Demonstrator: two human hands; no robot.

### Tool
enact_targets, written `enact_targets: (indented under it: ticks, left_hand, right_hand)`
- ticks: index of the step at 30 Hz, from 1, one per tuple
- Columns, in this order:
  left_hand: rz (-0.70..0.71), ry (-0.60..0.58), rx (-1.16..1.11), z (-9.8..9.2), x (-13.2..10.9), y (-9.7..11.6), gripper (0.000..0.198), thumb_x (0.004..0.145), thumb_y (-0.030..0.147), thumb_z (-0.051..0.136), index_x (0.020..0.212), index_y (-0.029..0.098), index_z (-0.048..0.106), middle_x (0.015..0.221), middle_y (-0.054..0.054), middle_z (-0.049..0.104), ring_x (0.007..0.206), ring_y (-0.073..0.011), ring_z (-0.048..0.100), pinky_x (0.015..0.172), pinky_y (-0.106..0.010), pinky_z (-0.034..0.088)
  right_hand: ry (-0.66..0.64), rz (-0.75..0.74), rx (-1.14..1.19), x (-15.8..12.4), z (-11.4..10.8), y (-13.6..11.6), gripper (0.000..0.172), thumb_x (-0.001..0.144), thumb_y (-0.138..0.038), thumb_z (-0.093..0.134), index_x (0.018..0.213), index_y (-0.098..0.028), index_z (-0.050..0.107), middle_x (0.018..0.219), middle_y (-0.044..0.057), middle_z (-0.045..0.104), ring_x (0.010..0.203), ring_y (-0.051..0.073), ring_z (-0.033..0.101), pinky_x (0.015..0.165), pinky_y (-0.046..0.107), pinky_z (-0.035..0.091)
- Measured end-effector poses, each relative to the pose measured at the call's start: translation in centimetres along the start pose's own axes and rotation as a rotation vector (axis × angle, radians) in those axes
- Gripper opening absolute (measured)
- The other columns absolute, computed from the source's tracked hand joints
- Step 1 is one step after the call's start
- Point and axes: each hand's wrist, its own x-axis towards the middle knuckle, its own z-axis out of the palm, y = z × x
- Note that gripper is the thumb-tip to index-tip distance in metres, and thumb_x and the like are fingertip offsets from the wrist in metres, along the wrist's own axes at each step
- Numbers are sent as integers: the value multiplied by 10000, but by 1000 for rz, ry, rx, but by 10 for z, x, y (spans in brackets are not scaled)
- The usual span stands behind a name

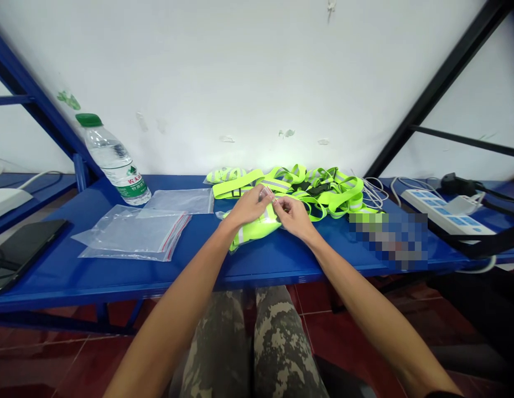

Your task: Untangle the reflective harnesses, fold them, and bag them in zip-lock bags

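One blue steel surface [94, 282] carried the whole spread, with a heap of neon yellow-green reflective straps [318, 188] with black buckles lying toward the back. Left of it lay flat, clear zip bags [132, 235] with red-edged seals, and beyond them stood a water bottle [113, 160] with a green cap. A white power strip [445, 213] sat to the right, and a dark phone [20, 254] lay at the far left. A folded neon reflective strap [257, 231] lay directly beneath the left hand [250, 205] and right hand [294, 216], apparently kept close under the work. Both grips were clenched in a fingertip pinch, meeting at a small clear piece [265, 193], too small to identify. That shared pinch probably steadied something so slight.
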Motion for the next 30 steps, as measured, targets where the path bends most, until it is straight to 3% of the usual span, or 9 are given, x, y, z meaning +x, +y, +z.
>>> enact_targets:
  ticks: [5, 8, 12, 17, 21, 26, 30]
  left_hand:
    - [5, -41, -57, 0, 1, 0, 156, 926, 274, 504, 932, 164, 615, 949, -75, 688, 895, -212, 629, 785, -316, 471]
    - [14, -40, -1, 1, -1, 0, 165, 936, 283, 489, 938, 167, 606, 928, -70, 681, 863, -210, 621, 778, -323, 468]
    - [27, -38, 50, 3, -3, 2, 178, 952, 300, 467, 950, 169, 587, 911, -68, 671, 832, -210, 610, 766, -325, 457]
    - [9, -84, -14, 1, -1, 2, 203, 940, 329, 498, 919, 158, 604, 864, -51, 658, 785, -190, 593, 728, -305, 435]
    - [32, -138, -94, -1, -1, 1, 229, 930, 334, 499, 860, 153, 621, 808, -34, 645, 746, -168, 577, 676, -279, 416]
    - [0, -93, -40, 1, -3, 5, 211, 917, 302, 503, 889, 147, 642, 811, -44, 654, 741, -167, 572, 702, -289, 434]
    - [-20, -62, -80, 0, -3, 4, 227, 904, 317, 515, 888, 141, 657, 816, -49, 669, 770, -179, 599, 724, -302, 463]
  right_hand:
    - [-16, -17, 9, -1, 0, 0, 329, 889, -464, 532, 769, -168, 611, 624, 5, 558, 542, 111, 463, 498, 244, 333]
    - [23, -9, 99, 0, 1, 2, 308, 844, -472, 600, 920, -174, 608, 715, 17, 614, 627, 138, 554, 555, 255, 419]
    - [71, 8, 232, 1, 2, 3, 420, 782, -481, 671, 1062, -202, 529, 785, 19, 653, 707, 168, 619, 593, 277, 466]
    - [70, 11, 280, 0, 4, 2, 399, 769, -506, 679, 1003, -213, 545, 753, 15, 656, 658, 159, 605, 583, 285, 465]
    - [68, 100, 361, 0, 0, 0, 462, 680, -478, 751, 981, -207, 528, 726, -3, 650, 653, 152, 609, 612, 287, 478]
    - [-74, 211, 457, -3, -6, 1, 573, 668, -511, 749, 1065, -214, 462, 642, -72, 581, 520, 110, 516, 533, 263, 435]
    - [-123, 131, 438, -3, -6, 0, 554, 718, -549, 701, 1088, -212, 467, 622, -93, 506, 508, 89, 449, 504, 233, 361]
